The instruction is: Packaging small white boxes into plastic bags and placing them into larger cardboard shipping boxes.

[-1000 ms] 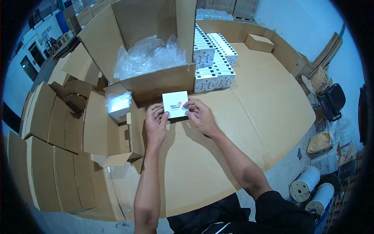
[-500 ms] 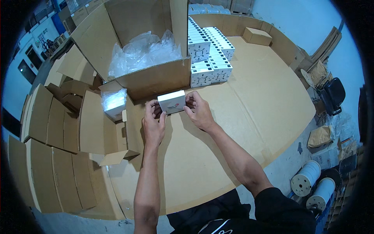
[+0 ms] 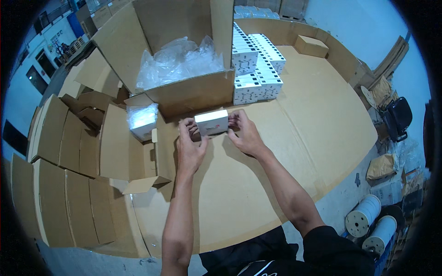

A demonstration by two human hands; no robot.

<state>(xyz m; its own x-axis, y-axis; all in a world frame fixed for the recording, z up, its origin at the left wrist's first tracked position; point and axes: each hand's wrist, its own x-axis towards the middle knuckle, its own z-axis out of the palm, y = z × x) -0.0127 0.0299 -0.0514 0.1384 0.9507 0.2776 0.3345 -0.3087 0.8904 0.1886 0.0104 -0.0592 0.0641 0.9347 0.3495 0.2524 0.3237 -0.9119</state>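
A small white box (image 3: 212,124) with a little red mark on its front is held upright between my two hands, just over or on the cardboard-covered table. My left hand (image 3: 190,148) grips its left side, the thumb near the lower left corner. On the right side are the curled fingers of my right hand (image 3: 247,134). Whether the fingertips press on the box's back is hidden. Left of my left hand, an open cardboard carton (image 3: 122,147) holds a plastic-wrapped white pack (image 3: 142,120) at its far end.
A large open carton (image 3: 193,94) with clear plastic bags (image 3: 179,62) stands beyond my hands. Stacked white printed boxes (image 3: 258,85) are to its right. Several open cartons (image 3: 50,198) line the left. A closed brown box (image 3: 311,46) lies at the far edge; cable spools (image 3: 363,215) stand at right.
The whole view has shifted slightly, so everything sits a little farther right in it. Both hands stay at the sides of the white box, with small finger shifts.
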